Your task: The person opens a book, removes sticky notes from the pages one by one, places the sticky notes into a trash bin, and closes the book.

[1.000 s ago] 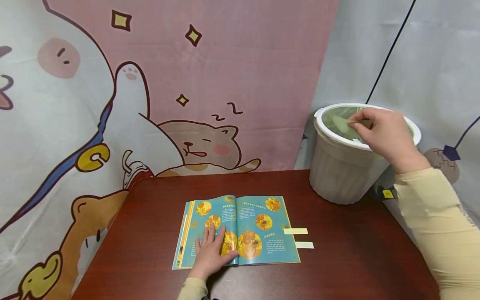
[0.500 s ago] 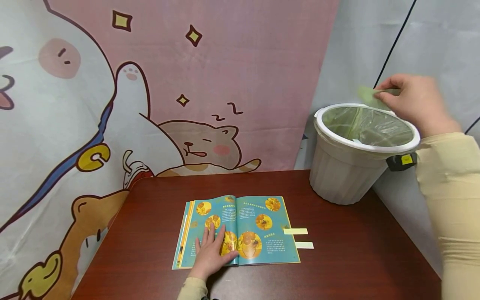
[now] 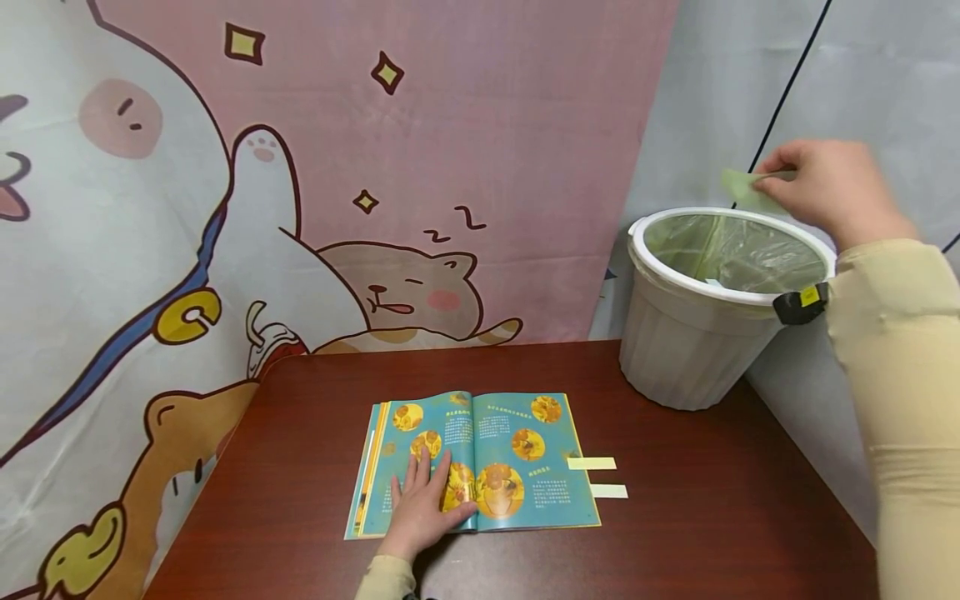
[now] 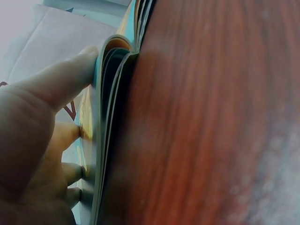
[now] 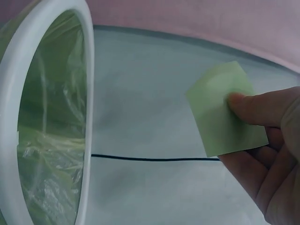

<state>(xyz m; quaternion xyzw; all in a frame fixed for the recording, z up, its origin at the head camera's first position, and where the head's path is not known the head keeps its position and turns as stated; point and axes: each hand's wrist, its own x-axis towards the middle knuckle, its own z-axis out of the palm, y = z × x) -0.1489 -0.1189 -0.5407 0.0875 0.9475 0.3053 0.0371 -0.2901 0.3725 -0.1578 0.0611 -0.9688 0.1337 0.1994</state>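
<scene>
Here's the table (image 3: 675, 517), with the bin (image 3: 682, 350) far right, seemingly for easy reach. Open book (image 3: 547, 467); my left hand (image 3: 423, 504) spreads across the left page, probably stopping it closing. My right hand (image 3: 832, 187) lightly pinches the green note (image 5: 220, 110) near one side, apart from the bin's rim.

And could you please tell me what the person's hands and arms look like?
The left hand and right hand are gloveless. The left sleeve and right sleeve are pale yellow and reach the wrists; the right one shows creases. Beside its wrist end is a small black device with a yellow patch.
</scene>
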